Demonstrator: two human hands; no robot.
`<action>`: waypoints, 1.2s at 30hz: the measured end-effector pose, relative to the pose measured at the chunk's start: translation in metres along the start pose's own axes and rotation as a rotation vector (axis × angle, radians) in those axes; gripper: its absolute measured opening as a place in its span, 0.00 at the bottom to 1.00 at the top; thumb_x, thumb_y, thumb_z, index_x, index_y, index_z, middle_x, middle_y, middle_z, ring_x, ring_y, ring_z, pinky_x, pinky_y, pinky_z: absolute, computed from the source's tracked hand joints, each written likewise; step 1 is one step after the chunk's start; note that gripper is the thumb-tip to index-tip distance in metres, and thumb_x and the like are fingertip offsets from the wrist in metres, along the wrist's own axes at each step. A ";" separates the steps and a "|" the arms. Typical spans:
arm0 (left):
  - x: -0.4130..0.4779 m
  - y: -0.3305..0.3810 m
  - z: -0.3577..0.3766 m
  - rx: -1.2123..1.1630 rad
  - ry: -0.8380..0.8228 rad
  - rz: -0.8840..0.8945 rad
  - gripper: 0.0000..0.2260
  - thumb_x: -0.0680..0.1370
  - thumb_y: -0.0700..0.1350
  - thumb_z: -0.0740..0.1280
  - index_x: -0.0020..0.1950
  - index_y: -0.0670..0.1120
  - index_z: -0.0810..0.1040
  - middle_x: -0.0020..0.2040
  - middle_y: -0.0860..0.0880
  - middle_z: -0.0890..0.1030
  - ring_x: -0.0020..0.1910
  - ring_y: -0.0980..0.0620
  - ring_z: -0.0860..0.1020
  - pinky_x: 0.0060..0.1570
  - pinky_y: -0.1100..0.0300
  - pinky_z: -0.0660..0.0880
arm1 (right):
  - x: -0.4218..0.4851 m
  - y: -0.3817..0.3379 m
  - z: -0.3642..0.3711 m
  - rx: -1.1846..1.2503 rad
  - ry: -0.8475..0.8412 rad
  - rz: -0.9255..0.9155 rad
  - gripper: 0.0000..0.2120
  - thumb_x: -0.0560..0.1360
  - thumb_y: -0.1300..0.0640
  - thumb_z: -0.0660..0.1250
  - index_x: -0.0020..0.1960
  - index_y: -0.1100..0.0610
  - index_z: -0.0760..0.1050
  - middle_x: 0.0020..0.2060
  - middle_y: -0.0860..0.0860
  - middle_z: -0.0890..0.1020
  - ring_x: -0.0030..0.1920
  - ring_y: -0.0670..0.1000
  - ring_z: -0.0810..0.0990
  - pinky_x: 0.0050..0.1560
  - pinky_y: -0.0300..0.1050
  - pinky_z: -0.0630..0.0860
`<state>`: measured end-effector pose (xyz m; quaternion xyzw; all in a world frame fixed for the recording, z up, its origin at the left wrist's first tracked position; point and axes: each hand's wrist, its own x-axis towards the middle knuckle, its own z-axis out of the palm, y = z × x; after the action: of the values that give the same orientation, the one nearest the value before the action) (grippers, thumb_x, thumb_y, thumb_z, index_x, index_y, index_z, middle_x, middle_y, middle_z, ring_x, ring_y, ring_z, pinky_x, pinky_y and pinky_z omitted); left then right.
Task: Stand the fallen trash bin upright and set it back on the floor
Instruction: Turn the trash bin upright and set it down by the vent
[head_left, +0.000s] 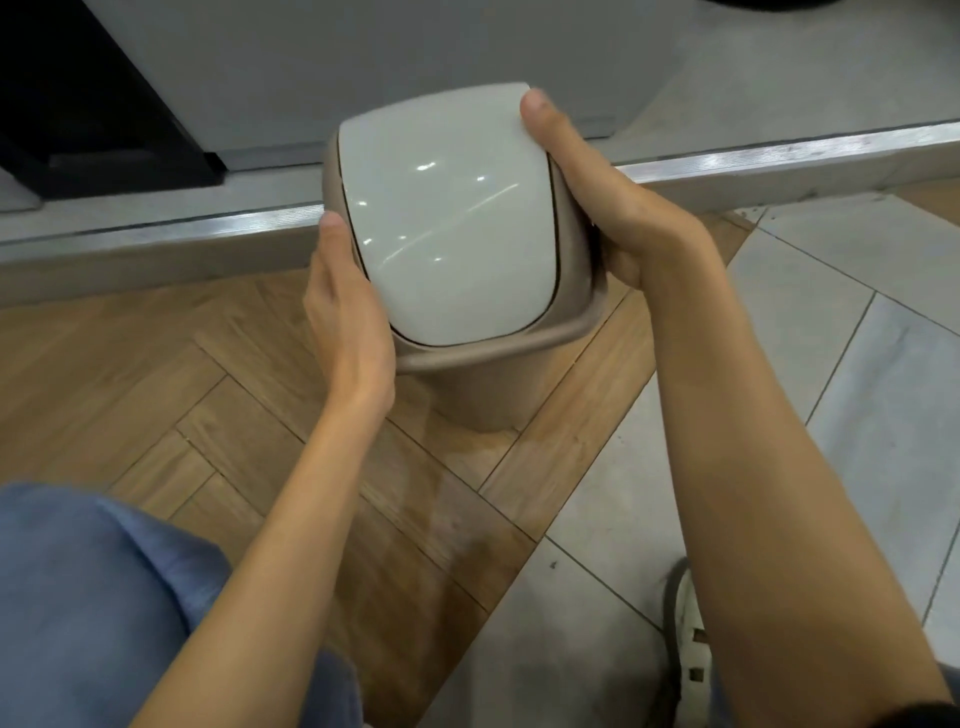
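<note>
A small beige trash bin (498, 384) with a glossy white swing lid (447, 218) is upright in the middle of the view, seen from above. Its base is over the wooden herringbone floor (156, 374); whether the base touches the floor I cannot tell. My left hand (348, 317) presses against the bin's left rim, thumb on the edge of the lid. My right hand (613, 208) grips the right rim, thumb on the lid's far corner.
A metal threshold strip (779, 156) runs across just behind the bin, with a grey wall and a dark cabinet base (104, 130) beyond. Pale tiles (857, 364) lie to the right. My knee in blue cloth (93, 613) and a sandalled foot (691, 649) are near.
</note>
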<state>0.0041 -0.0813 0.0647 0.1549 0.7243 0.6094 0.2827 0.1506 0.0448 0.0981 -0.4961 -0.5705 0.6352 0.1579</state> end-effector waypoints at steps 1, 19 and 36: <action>0.003 0.002 0.002 0.006 0.014 0.007 0.14 0.80 0.61 0.55 0.49 0.59 0.79 0.45 0.63 0.83 0.47 0.65 0.79 0.47 0.67 0.73 | 0.003 -0.001 0.002 0.007 0.029 -0.021 0.45 0.64 0.22 0.62 0.73 0.48 0.71 0.65 0.45 0.81 0.62 0.48 0.82 0.67 0.52 0.76; 0.045 0.008 0.009 0.096 0.071 0.114 0.15 0.81 0.61 0.55 0.45 0.58 0.79 0.43 0.61 0.81 0.44 0.66 0.77 0.42 0.68 0.70 | 0.058 0.008 0.026 0.139 0.165 -0.231 0.47 0.61 0.20 0.63 0.70 0.49 0.74 0.62 0.47 0.83 0.61 0.50 0.83 0.64 0.56 0.77; 0.096 0.011 0.033 0.188 0.073 0.178 0.20 0.80 0.61 0.53 0.33 0.55 0.71 0.35 0.57 0.76 0.40 0.56 0.75 0.44 0.58 0.70 | 0.095 -0.010 0.025 0.085 0.344 -0.262 0.26 0.78 0.34 0.57 0.64 0.50 0.79 0.58 0.47 0.83 0.62 0.53 0.78 0.69 0.56 0.72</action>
<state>-0.0540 0.0016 0.0506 0.2218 0.7716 0.5666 0.1852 0.0830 0.1062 0.0607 -0.5115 -0.5674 0.5389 0.3551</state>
